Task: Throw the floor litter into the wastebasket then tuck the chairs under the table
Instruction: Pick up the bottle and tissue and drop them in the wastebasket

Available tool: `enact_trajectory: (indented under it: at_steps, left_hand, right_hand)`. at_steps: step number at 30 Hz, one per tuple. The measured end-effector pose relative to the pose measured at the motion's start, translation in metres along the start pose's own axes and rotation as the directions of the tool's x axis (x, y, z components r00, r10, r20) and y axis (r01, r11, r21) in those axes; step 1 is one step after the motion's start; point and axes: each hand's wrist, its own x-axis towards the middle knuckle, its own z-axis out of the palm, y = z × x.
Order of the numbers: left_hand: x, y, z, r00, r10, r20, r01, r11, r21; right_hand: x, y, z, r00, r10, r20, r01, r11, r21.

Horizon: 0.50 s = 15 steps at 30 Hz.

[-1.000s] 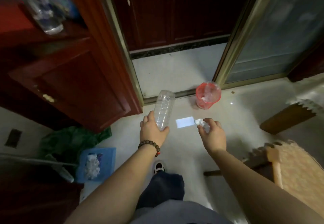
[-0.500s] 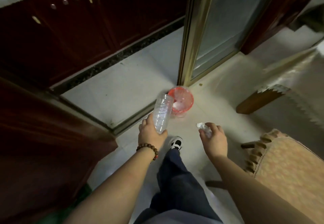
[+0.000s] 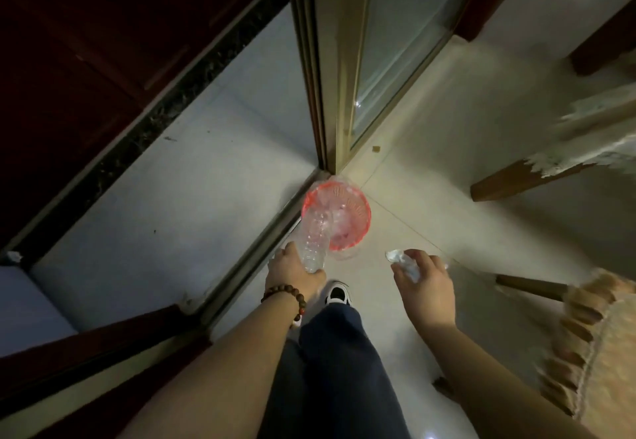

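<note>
A small red wastebasket [image 3: 358, 210] lined with clear plastic stands on the pale floor at the foot of a sliding door frame. My left hand [image 3: 292, 271] grips the lower end of an empty clear plastic bottle [image 3: 315, 237], whose far end reaches over the basket's near left rim. My right hand [image 3: 425, 282] is to the right of the basket and nearer to me, closed on a crumpled white paper scrap [image 3: 402, 259]. A chair with a fringed tan cushion [image 3: 592, 342] stands at the lower right.
The gold-framed sliding glass door [image 3: 347, 70] rises behind the basket, its floor track [image 3: 247, 259] running to the lower left. Dark red cabinets [image 3: 86, 43] fill the upper left. A wooden leg [image 3: 516, 179] under a white fringed cloth lies at right. My shoe [image 3: 339, 292] is just before the basket.
I have stepped closer to the wastebasket, which now lies right below my hands. The bottle has tipped forward over its rim. My right hand still holds the paper scrap.
</note>
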Motion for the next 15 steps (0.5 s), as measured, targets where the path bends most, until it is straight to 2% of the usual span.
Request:
enact_trajectory:
  at_steps: [3, 10, 15]
  left_hand:
    - [0.074, 0.001, 0.025, 0.994, -0.043, 0.099, 0.039, 0.999, 0.034]
    - [0.194, 0.005, 0.082, 0.966, -0.020, 0.256, -0.005, 0.996, 0.093]
    - [0.223, 0.004, 0.079, 0.968, 0.018, 0.250, -0.024, 1.000, 0.019]
  right_hand:
    - [0.040, 0.008, 0.033, 1.000, 0.014, -0.010, -0.014, 1.000, 0.009]
    - [0.113, 0.032, 0.110, 0.999, 0.051, -0.004, -0.051, 0.999, -0.004]
    - [0.143, 0.032, 0.141, 1.000, -0.002, -0.011, 0.002, 1.000, -0.007]
